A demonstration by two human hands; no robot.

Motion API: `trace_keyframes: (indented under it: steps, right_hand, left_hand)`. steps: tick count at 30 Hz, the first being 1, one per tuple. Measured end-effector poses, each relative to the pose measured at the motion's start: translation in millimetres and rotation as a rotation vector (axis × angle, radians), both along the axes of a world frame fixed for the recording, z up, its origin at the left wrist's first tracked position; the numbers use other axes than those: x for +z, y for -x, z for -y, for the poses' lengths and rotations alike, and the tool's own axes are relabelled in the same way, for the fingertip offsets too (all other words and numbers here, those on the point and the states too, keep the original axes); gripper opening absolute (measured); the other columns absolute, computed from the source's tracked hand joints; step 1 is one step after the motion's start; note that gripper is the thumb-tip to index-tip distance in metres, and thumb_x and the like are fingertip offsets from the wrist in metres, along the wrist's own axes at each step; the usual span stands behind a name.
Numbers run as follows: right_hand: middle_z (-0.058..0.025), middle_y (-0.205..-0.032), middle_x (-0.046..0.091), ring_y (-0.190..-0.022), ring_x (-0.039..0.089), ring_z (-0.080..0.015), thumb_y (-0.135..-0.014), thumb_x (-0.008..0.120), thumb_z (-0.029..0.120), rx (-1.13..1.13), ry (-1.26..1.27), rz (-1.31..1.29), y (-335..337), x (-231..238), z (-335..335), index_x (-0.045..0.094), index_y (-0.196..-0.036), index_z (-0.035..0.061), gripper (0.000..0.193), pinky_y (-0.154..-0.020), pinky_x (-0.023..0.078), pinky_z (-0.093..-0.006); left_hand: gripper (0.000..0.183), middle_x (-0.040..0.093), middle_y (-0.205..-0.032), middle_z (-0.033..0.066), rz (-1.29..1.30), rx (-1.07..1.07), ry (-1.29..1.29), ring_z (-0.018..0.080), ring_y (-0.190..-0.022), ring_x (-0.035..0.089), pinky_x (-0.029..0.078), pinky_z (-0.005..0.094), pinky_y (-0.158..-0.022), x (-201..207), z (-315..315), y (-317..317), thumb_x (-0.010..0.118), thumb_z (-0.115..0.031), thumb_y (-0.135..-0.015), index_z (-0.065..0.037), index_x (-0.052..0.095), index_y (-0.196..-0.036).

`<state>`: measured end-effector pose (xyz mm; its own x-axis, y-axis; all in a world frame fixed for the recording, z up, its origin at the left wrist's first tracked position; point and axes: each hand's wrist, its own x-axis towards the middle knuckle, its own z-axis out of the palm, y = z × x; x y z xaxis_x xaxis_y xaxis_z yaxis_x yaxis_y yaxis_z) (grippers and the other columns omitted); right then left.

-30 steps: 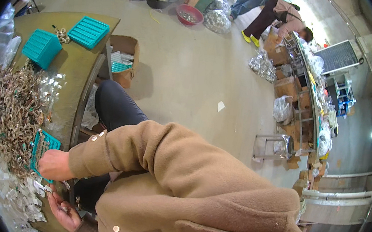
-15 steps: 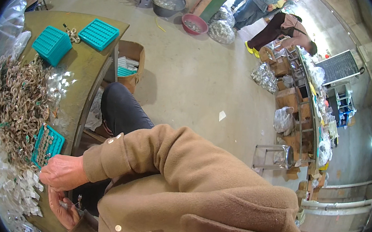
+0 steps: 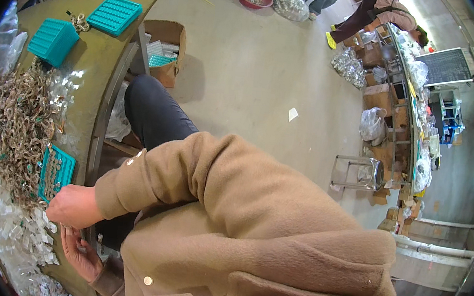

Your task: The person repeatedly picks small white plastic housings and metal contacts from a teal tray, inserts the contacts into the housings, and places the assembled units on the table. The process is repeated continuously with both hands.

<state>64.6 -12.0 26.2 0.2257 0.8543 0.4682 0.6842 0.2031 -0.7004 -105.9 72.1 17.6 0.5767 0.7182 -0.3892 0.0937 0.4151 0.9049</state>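
My right hand (image 3: pixel 75 206) is closed at the lower edge of a teal tray (image 3: pixel 66 163); its fingertips are mostly hidden, and what they hold cannot be made out. Just below it, my left hand (image 3: pixel 81 256) has its fingers curled up toward the right fingertips, with something too small to name between them. Rows of small round beige-grey pieces (image 3: pixel 52 172) sit in the tray. Beside it rises a heap of tangled brownish, glossy loop-shaped pieces (image 3: pixel 22 125). Small clear plastic bits (image 3: pixel 15 228) are heaped closer to my hands.
Stacked teal trays (image 3: pixel 54 42) and a single teal tray (image 3: pixel 114 15) stand farther along the table (image 3: pixel 98 70). An open cardboard box (image 3: pixel 167 74) is beside the table, near my knee. A metal stool (image 3: pixel 361 172) stands right; a person (image 3: pixel 387 8) bends over a cluttered bench.
The whole view has shifted, so the table and trays appear slightly higher and farther left. My hands stay together by the tray. The far standing person is now mostly out of frame.
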Motion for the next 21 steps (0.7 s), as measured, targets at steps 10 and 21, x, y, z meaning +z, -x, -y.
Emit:
trace_keyframes:
  steps: [10, 21]
  right_hand:
    - [-0.0144, -0.067, 0.065, -0.068, 0.065, -0.0343, -0.068, 0.065, 0.015, 0.021, 0.060, -0.085, -6, -2, -7, 0.070, -0.072, 0.0083, 0.009, -0.059, 0.050, -0.0438]
    - [-0.0109, -0.084, 0.062, -0.076, 0.067, -0.0288, -0.069, 0.068, 0.020, -0.097, 0.029, 0.325, 0, -27, -23, 0.072, -0.072, 0.0077, 0.013, -0.062, 0.053, -0.0395]
  left_hand:
    - [0.037, 0.059, -0.127, 0.0068, 0.173, 0.018, 0.154, 0.0065, -0.106, 0.059, 0.050, 0.0115, -0.066, -26, -29, 12, 0.053, -0.017, -0.101, -0.004, 0.050, -0.136]
    - [0.036, 0.060, -0.131, 0.0087, 0.042, 0.213, 0.221, 0.0024, -0.092, 0.059, 0.038, 0.0111, -0.054, -27, -52, 29, 0.051, -0.022, -0.102, -0.005, 0.053, -0.133]
